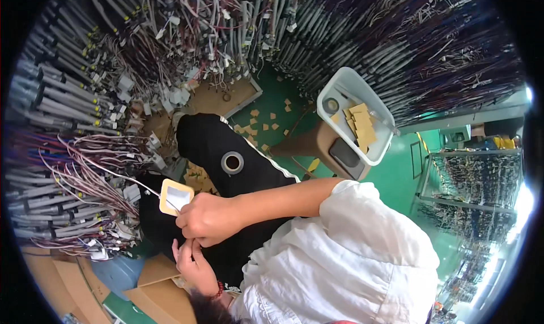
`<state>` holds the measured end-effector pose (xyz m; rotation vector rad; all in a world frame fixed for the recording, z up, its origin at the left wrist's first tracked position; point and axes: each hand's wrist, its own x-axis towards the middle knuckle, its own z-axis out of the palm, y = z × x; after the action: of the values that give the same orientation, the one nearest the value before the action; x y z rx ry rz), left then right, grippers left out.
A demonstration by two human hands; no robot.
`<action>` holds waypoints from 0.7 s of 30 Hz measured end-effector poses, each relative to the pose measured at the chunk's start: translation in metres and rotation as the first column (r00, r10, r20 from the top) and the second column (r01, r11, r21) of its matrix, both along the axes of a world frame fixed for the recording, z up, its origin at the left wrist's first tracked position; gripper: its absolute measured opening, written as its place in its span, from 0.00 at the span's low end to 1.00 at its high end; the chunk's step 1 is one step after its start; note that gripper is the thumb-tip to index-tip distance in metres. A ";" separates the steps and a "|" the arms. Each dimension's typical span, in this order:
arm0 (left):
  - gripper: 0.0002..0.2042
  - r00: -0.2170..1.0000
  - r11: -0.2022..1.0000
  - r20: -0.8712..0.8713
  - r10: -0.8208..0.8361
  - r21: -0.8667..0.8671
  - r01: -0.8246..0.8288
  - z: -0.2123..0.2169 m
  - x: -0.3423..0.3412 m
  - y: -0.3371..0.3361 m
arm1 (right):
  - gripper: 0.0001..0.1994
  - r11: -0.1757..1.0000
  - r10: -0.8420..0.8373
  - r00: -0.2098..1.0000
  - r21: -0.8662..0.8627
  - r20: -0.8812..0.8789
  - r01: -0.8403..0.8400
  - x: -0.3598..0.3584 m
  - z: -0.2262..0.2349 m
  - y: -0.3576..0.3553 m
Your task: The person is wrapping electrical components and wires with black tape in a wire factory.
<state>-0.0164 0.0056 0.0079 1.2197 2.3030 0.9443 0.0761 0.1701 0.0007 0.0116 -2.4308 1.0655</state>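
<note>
My right hand [207,219] reaches in from the right out of a white sleeve. It pinches a small square label [177,196] with a tan border and a white middle. A thin pale wire [130,181] runs from the harness on the left to this hand. Just below, my left hand [192,264], with a red bead bracelet [218,291] at the wrist, has its fingertips against the underside of my right hand. What those fingers hold is hidden. A grey tape roll [232,163] lies on my black-trousered lap [209,140].
Dense bundles of grey, red and purple wire harness [73,171] surround me on the left and top. A white tray [377,151] holding tan squares stands on a brown stand [309,145] at right. Tan squares litter the green floor [272,120]. Cardboard boxes [158,293] lie lower left.
</note>
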 end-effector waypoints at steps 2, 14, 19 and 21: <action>0.10 0.999 1.000 0.044 -0.015 -0.017 0.016 -0.005 0.004 0.006 | 0.06 0.999 -0.034 0.999 -0.010 -0.042 0.034 0.009 -0.003 0.004; 0.11 0.571 0.895 0.820 0.049 0.217 -0.389 -0.032 0.012 0.007 | 0.08 -0.040 -0.975 -0.006 -0.145 0.224 0.989 0.253 -0.043 0.157; 0.11 0.403 0.872 0.914 0.043 0.162 -0.462 -0.023 0.028 0.026 | 0.21 0.204 -0.821 -0.237 0.656 0.519 0.727 0.421 -0.200 0.160; 0.11 0.322 0.851 0.947 -0.008 0.175 -0.495 -0.031 0.027 0.016 | 0.22 0.207 -0.740 -0.308 0.639 0.597 0.741 0.411 -0.214 0.157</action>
<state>0.0105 0.0219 -0.0231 0.1586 1.3025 1.7679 0.4871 0.3273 -0.2128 -2.4736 -2.1215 0.2606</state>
